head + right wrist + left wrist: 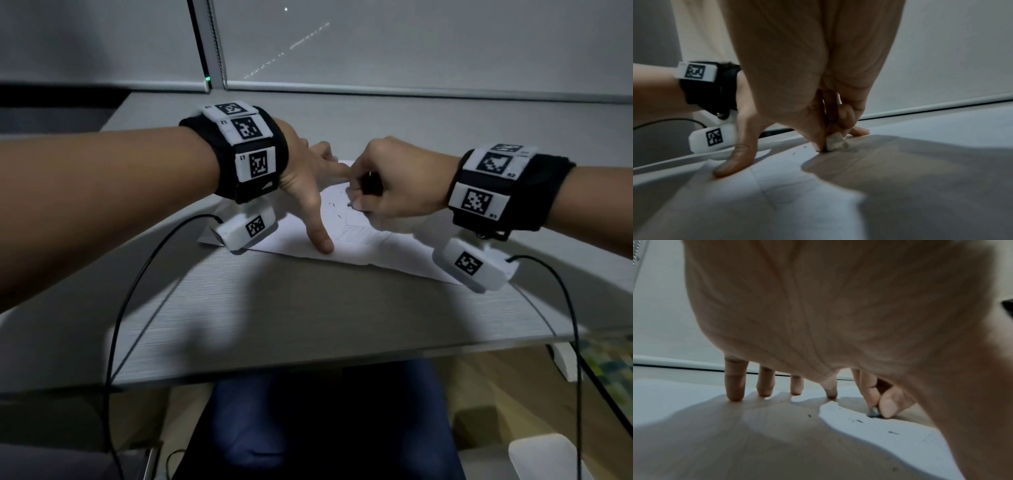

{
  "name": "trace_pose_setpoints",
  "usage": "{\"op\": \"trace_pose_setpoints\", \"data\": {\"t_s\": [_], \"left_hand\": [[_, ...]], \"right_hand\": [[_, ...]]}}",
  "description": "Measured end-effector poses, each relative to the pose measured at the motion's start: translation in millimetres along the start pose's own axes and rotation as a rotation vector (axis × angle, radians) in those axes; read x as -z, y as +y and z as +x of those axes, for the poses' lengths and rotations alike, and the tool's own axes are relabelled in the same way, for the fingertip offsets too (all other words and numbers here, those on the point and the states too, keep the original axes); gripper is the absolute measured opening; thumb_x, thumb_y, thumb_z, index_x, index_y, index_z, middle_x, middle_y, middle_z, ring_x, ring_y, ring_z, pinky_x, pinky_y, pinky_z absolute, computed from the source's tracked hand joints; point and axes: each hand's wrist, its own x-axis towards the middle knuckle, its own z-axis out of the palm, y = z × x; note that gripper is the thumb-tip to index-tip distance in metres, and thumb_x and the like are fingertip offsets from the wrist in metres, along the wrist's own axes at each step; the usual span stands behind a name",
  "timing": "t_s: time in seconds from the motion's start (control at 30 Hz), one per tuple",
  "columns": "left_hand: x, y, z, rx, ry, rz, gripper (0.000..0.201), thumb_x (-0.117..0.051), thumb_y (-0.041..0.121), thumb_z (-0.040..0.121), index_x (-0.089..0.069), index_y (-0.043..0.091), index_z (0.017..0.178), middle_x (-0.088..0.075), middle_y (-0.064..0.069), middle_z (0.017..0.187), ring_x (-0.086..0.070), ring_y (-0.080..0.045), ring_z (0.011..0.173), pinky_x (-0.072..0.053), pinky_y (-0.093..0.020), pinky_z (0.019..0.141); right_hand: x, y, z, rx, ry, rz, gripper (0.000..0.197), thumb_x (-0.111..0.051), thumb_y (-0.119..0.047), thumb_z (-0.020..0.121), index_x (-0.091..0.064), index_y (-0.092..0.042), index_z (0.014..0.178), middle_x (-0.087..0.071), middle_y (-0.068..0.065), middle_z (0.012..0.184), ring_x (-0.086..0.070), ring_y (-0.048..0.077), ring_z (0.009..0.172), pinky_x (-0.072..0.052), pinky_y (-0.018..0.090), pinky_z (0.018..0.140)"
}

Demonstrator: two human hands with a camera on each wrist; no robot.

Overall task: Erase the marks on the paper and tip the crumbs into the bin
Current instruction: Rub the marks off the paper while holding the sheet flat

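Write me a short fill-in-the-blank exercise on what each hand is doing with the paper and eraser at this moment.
1. The right hand pinches a small ____ against the paper.
2. The left hand presses its spread fingertips on the ____ to hold it still.
3. Dark eraser crumbs lie on the sheet between the two ____.
4. The paper lies flat on a grey ____.

Missing words: eraser; paper; hands; desk

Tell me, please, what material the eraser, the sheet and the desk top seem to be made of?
Eraser: probably soft rubber or vinyl, matt, grey-smudged, with a worn, crumbling edge.
Sheet: thin white paper, matt, lying flat, with faint pencil lines.
Desk top: likely laminate in a pale wood look, with fine straight grain and low sheen.
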Motion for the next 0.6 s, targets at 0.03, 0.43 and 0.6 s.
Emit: {"op": "trace_pose_setpoints", "data": {"t_s": [0.03,0.43,0.6], "left_hand": [[0,0,0,0.005,0.002,-0.002,0.141,-0.078,0.096,0.035,-0.009,0.069,0.154,-0.026,0.007,0.157,-0.035,-0.033,0.143,-0.043,-0.057,0.102],[3,4,1,0.006,-0.03,-0.022,0.134,-0.084,0.088,0.042,-0.012,0.071,0.153,-0.027,0.004,0.153,-0.035,-0.032,0.142,-0.043,-0.051,0.093],[3,5,3,0.02,-0.04,-0.031,0.134,-0.088,0.086,0.042,-0.011,0.072,0.152,-0.03,0.006,0.146,-0.04,-0.032,0.137,-0.048,-0.053,0.098]], "right_hand": [[0,0,-1,0.006,-0.008,0.0,0.011,-0.075,-0.014,0.089,-0.075,-0.012,0.078,-0.076,-0.007,0.069,-0.067,-0.007,0.062,-0.05,0.017,0.065],[-1,0,-3,-0.012,0.009,-0.008,0.015,-0.072,-0.013,0.091,-0.075,-0.012,0.076,-0.072,-0.011,0.063,-0.065,-0.01,0.06,-0.054,0.023,0.067],[2,-1,-6,-0.007,-0.011,-0.009,0.01,-0.075,-0.013,0.087,-0.076,-0.013,0.077,-0.074,-0.011,0.069,-0.063,-0.014,0.06,-0.054,0.022,0.066]]}}
